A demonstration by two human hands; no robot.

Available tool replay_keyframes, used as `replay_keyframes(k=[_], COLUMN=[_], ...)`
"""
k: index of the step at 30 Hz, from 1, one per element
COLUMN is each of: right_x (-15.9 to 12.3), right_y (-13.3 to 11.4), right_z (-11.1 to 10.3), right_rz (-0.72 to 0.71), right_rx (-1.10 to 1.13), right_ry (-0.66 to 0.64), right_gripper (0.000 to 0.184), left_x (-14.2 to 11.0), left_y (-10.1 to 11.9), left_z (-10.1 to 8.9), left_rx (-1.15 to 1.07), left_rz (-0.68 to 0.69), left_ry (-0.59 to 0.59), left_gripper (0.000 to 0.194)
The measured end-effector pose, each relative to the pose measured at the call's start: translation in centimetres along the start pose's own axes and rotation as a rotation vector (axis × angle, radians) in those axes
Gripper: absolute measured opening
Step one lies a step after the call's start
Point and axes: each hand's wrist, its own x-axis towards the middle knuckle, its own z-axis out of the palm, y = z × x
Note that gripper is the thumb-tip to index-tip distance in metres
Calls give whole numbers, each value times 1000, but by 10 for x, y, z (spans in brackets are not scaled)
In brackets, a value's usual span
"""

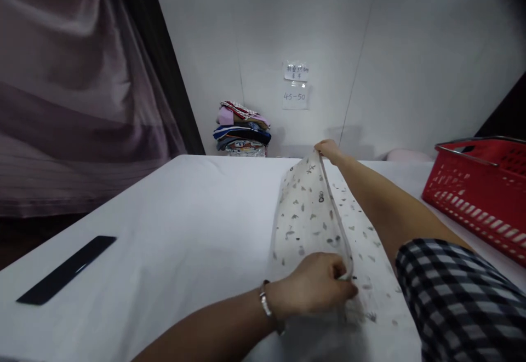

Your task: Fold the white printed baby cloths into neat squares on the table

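A white cloth (308,208) with a small grey-and-brown print lies on the white table, one layer lifted along its long edge. My left hand (314,282), with a metal bracelet at the wrist, pinches the near corner of that raised edge. At the far corner, my right hand (329,149) grips the same edge between thumb and fingers. Between both hands the edge runs fairly taut, standing above the rest of the cloth, which spreads flat to the right, partly behind my right forearm.
On the left of the white table (184,230) lies a dark flat strip (68,269). A stack of folded fabrics (242,129) stands by the back wall. At right is a red plastic basket (480,192). Paper signs (296,96) hang on the wall; a pinkish curtain (74,88) hangs at left.
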Motion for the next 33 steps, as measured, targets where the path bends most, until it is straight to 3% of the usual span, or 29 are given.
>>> replay_keyframes(k=[6,12,24,33], right_x=[-10,-7,-9,-22], right_y=[52,95,149,182], right_z=[-31,-54,-89,-79], right_rz=[133,197,209,219], right_rx=[1,-26,-139,-277], right_ry=[54,82,144,147], right_gripper=[16,23,30,29], left_x=[83,121,148,149], left_y=[4,20,43,32], left_z=[64,103,127,138], left_rx=[-89,-107,22,164], left_rz=[-115,-85,54,165], left_ry=[-49,-98,-118,-176], left_gripper=[27,27,19,27])
